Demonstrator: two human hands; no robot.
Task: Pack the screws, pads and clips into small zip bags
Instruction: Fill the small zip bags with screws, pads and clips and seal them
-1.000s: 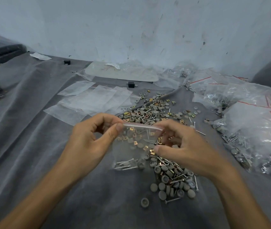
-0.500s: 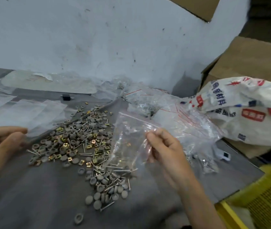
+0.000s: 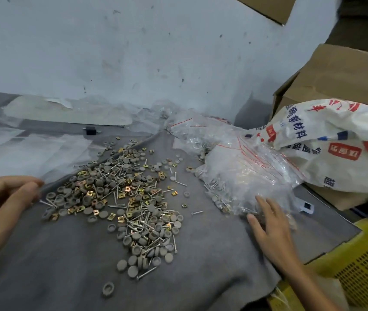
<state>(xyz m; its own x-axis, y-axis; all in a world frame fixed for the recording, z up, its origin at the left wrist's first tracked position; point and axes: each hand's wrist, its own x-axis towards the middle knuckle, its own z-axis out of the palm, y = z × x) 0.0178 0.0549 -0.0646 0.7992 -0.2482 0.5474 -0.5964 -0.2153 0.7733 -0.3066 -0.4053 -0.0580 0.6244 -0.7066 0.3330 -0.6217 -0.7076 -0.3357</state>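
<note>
left hand (image 3: 3,198), fingers curled, sits at the near edge of the empty zip bags (image 3: 33,153); a pinch cannot be confirmed. right hand (image 3: 270,223) rests straight-fingered on the filled bags (image 3: 245,176). the parts pile (image 3: 120,198) lies between both hands.

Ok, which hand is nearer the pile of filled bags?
Right. The right hand touches the near edge of the filled bags; the left hand is far off, across the loose parts, by the empty bags.
</note>
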